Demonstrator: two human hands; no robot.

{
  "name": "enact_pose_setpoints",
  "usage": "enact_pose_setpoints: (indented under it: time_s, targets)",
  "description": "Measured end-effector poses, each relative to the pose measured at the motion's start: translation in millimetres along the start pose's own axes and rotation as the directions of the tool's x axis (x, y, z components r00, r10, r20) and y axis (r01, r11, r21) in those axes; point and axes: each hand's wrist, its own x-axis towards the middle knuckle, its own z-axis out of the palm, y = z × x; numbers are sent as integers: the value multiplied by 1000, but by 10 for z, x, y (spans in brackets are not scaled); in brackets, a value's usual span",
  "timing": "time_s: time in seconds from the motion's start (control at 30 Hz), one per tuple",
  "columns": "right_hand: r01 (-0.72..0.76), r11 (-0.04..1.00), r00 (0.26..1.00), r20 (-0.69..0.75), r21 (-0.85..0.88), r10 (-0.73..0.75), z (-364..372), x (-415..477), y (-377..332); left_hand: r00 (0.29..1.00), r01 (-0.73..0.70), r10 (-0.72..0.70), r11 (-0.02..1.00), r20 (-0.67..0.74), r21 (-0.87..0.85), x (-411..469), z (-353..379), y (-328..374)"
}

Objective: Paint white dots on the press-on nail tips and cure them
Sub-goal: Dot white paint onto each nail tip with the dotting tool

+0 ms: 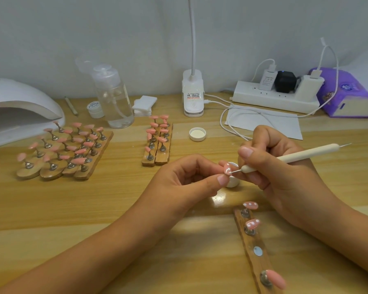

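near right on the desk (115,209) a wooden holder strip (255,240) runs away at a slant. plain pink tip (275,279) sits at its near end, then a bare metal disc (257,251), then 2 dotted tips (252,223) w/ white dots at the far end. just beyond, both hands meet above the desk. left hand (183,179) pinches a pink nail tip (227,169) betw. thumb & fingers; it carries white dots. right hand (285,166) grips a white dotting pen (295,156) like a pencil, metal point touching that tip. small white pot (232,183) sits just behind the hands, partly hidden. further back: loose white lid (197,134), 2 strips of plain pink tips (157,141) mid-desk, a bigger batch (66,149) to the left. far left is the white cure lamp (19,102). clear pump bottle (115,98), clip lamp (193,96) & power strip (274,98) line the far edge.
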Motion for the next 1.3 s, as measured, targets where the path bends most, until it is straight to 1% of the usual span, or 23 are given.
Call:
enact_pose_setpoints:
  time_s: [0.2,0.67,1.07,1.2,1.3]
  targets:
    - [-6,1000,1000,0,-7,6,7,-3,-12,1000,-7,7,1000,-5,-24,-2,17,17]
    - [-36,999,999,24,11,36,13,-10,-22,1000,-5,5,1000,3,23,1,-14,-8]
    - [-32,999,999,-1,7,32,18,-12,-23,1000,-9,9,1000,-2,17,6,-12,-20]
    - [-33,999,999,-2,32,33,8,-12,-25,1000,-8,8,1000,-9,11,6,-11,-26]
    - [-1,999,1000,18,33,1,-7,-12,-24,1000,-11,11,1000,-4,2,5,-7,-22]
